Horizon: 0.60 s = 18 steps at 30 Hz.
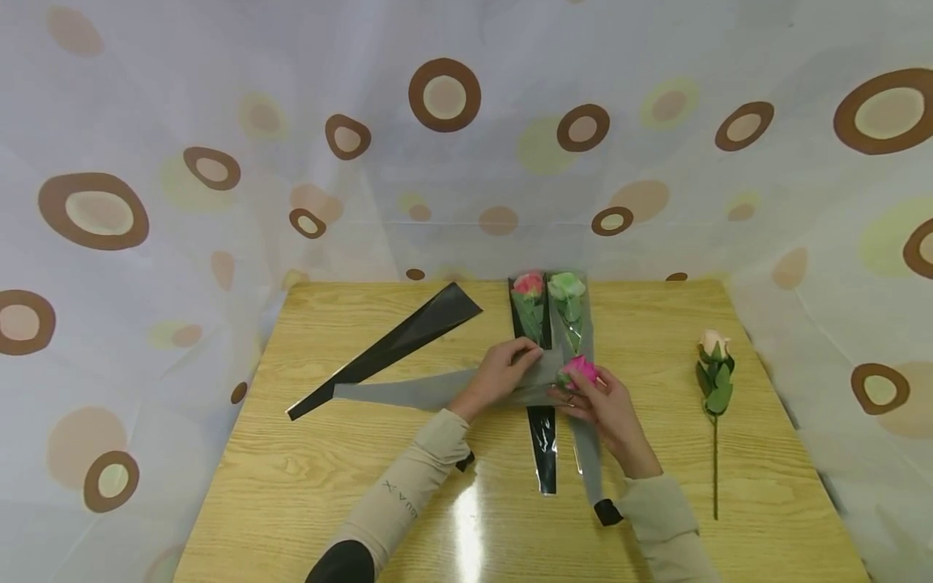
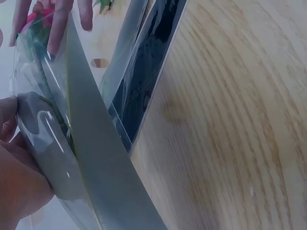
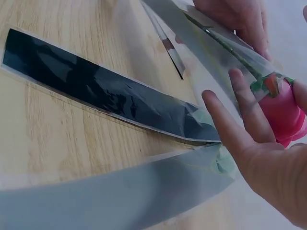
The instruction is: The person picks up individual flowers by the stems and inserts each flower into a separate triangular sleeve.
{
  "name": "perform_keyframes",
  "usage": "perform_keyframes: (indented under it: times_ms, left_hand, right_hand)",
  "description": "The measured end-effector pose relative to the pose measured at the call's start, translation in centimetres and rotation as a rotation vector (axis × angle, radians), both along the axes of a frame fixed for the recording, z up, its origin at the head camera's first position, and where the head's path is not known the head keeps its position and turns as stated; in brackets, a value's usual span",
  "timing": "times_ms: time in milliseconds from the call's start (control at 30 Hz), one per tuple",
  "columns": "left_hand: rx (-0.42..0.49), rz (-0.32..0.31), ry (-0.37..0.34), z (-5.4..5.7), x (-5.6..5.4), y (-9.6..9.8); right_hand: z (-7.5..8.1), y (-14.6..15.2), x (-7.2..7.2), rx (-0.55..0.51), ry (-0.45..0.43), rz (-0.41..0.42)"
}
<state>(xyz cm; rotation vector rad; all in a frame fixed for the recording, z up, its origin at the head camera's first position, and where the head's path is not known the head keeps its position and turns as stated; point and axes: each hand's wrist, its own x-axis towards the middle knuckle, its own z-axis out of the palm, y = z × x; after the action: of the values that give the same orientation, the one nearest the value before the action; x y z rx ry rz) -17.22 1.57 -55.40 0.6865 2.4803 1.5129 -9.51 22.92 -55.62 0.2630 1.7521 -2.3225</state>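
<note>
A bright pink artificial rose lies with its stem inside a grey, clear-fronted flower sleeve, its bloom at the wide end. My left hand pinches the edge of this sleeve, as the left wrist view confirms. At the bloom, my right hand holds the rose between thumb and fingers; in the right wrist view, the green stem shows through the film. Beneath the hands lie two wrapped roses, a coral-pink rose in a black sleeve and a pale green rose in a grey one.
A flat black sleeve lies diagonally at the left, partly touching the grey sleeve's narrow end. On the right, a peach rose with a bare stem lies unwrapped on the wooden table. A patterned cloth hangs behind.
</note>
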Motion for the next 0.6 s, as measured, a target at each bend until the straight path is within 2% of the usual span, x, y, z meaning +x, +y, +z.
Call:
perform_keyframes:
  times_ms: [167, 333, 467, 600]
  left_hand:
    - [0.007, -0.009, -0.012, -0.18, 0.14, 0.08]
    - [0.026, 0.005, -0.022, -0.08, 0.29, 0.17]
    - [0.036, 0.021, -0.024, -0.02, 0.31, 0.19]
    - [0.032, 0.031, -0.014, -0.02, 0.16, 0.15]
  right_hand:
    - [-0.14, -0.15, -0.04, 0.007, -0.026, -0.053]
    - [-0.08, -0.37, -0.2, 0.101, -0.063, -0.124]
    - [-0.15, -0.36, -0.16, 0.131, -0.058, -0.143]
    - [-0.24, 0.01, 0.09, 0.111, -0.018, -0.121]
